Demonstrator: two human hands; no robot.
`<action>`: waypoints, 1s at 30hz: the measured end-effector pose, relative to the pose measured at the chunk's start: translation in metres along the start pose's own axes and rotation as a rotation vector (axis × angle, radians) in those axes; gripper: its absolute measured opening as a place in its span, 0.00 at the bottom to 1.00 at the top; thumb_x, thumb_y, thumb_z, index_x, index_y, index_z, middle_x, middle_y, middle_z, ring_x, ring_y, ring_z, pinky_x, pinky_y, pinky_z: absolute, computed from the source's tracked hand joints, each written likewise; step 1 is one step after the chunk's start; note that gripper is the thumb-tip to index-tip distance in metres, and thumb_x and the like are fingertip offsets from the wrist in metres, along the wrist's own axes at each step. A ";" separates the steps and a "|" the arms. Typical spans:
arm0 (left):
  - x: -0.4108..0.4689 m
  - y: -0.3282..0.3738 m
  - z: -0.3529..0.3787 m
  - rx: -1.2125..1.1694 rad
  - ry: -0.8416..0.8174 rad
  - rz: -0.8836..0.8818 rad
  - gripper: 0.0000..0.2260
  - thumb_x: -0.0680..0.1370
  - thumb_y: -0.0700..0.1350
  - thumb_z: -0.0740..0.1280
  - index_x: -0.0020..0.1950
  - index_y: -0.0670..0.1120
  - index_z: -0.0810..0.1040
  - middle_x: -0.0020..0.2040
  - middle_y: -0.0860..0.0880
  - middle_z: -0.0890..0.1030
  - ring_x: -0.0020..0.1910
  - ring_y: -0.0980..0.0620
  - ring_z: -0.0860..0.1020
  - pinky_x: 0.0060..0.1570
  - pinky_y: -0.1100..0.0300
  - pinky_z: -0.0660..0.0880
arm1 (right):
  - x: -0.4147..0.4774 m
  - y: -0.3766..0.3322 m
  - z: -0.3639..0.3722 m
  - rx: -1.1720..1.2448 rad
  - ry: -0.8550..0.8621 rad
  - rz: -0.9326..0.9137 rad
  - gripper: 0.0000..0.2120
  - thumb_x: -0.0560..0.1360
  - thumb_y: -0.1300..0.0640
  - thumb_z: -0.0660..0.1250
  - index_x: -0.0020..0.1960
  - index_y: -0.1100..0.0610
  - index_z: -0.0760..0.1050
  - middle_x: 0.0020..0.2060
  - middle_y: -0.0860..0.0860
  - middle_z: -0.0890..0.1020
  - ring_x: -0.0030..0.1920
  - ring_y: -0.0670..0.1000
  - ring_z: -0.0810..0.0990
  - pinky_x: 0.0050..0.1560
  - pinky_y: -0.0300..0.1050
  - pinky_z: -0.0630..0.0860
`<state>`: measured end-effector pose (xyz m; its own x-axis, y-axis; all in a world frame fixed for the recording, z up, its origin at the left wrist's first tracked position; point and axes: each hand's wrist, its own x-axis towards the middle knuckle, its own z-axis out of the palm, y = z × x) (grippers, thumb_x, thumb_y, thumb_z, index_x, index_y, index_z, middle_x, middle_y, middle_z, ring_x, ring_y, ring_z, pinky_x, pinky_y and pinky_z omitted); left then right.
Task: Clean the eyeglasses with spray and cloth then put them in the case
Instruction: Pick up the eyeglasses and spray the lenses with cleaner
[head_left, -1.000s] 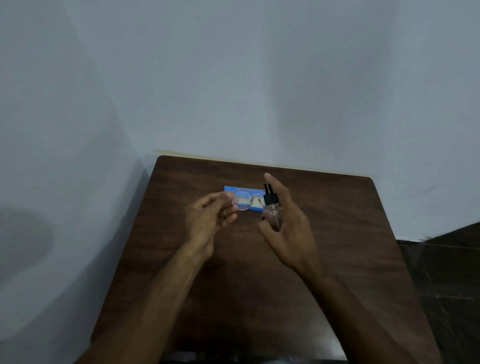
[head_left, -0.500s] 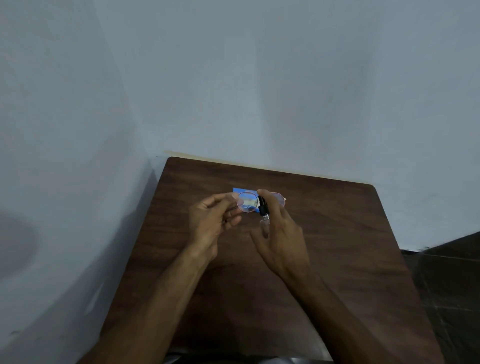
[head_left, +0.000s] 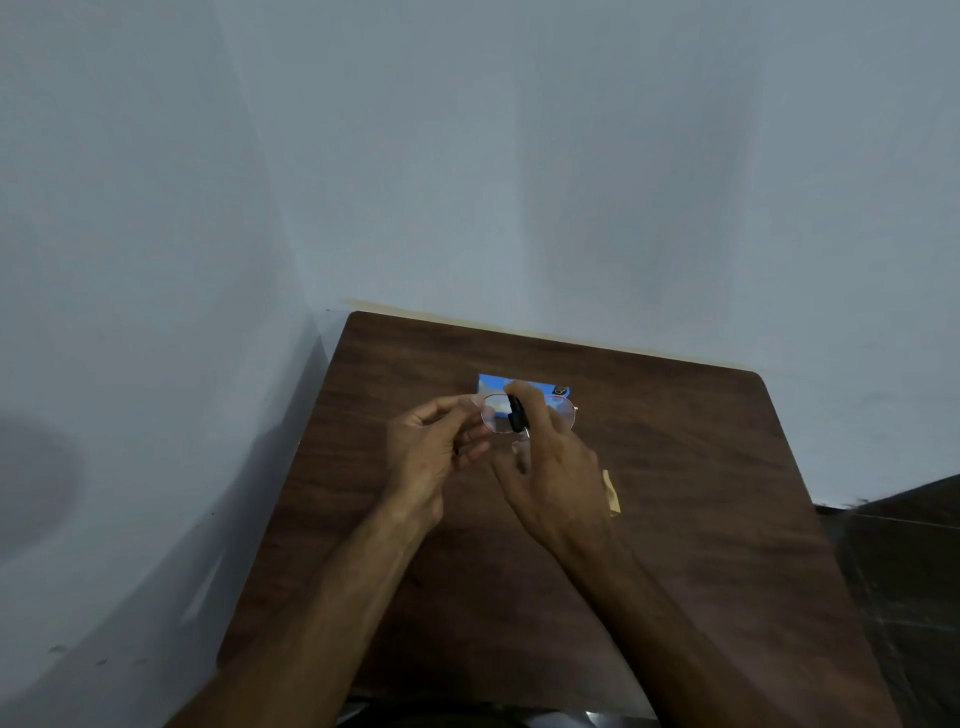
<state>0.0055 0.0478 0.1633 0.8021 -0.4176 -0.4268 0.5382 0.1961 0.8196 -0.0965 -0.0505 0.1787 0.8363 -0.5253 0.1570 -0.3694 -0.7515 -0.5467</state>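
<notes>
Thin pink-rimmed eyeglasses (head_left: 496, 413) hang above the middle of the table, and my left hand (head_left: 434, 452) pinches them at their left edge. My right hand (head_left: 553, 467) grips a small clear spray bottle (head_left: 519, 431) with a black nozzle, its index finger on top, close in front of the lenses. A blue item (head_left: 493, 383), perhaps the cloth or the case, lies flat on the table behind the glasses, partly hidden by them and my fingers. I cannot make out the eyeglass case for certain.
The dark wooden table (head_left: 701, 467) stands in a corner, with pale walls at its left and far sides. A small tan object (head_left: 612, 493) lies on the table just right of my right hand. A dark floor shows at the right.
My right hand has carried the spray bottle left and forward until it is in front of the glasses. The camera has shifted a little; my left hand keeps its pinch.
</notes>
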 end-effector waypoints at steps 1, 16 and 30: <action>0.000 0.000 -0.001 -0.003 0.002 -0.003 0.07 0.78 0.41 0.75 0.55 0.42 0.88 0.47 0.42 0.89 0.39 0.53 0.86 0.40 0.60 0.84 | -0.002 0.002 0.000 0.009 0.004 0.007 0.28 0.79 0.52 0.67 0.76 0.44 0.64 0.57 0.47 0.81 0.38 0.45 0.77 0.41 0.43 0.70; 0.005 0.004 -0.011 -0.026 0.044 -0.050 0.09 0.77 0.42 0.76 0.56 0.44 0.87 0.48 0.43 0.89 0.40 0.54 0.86 0.41 0.58 0.85 | -0.017 0.029 -0.009 -0.040 0.129 0.109 0.35 0.74 0.60 0.70 0.76 0.41 0.62 0.63 0.48 0.80 0.43 0.53 0.83 0.40 0.53 0.81; 0.003 0.004 -0.013 -0.010 0.015 -0.052 0.07 0.76 0.42 0.77 0.54 0.44 0.88 0.47 0.43 0.89 0.40 0.54 0.86 0.41 0.59 0.85 | -0.002 0.048 -0.007 -0.028 0.113 0.127 0.36 0.74 0.63 0.70 0.76 0.43 0.62 0.63 0.47 0.80 0.40 0.49 0.81 0.39 0.50 0.80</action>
<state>0.0135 0.0592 0.1602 0.7768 -0.4144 -0.4743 0.5816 0.1832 0.7926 -0.1185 -0.0884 0.1584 0.7315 -0.6575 0.1806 -0.4819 -0.6859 -0.5452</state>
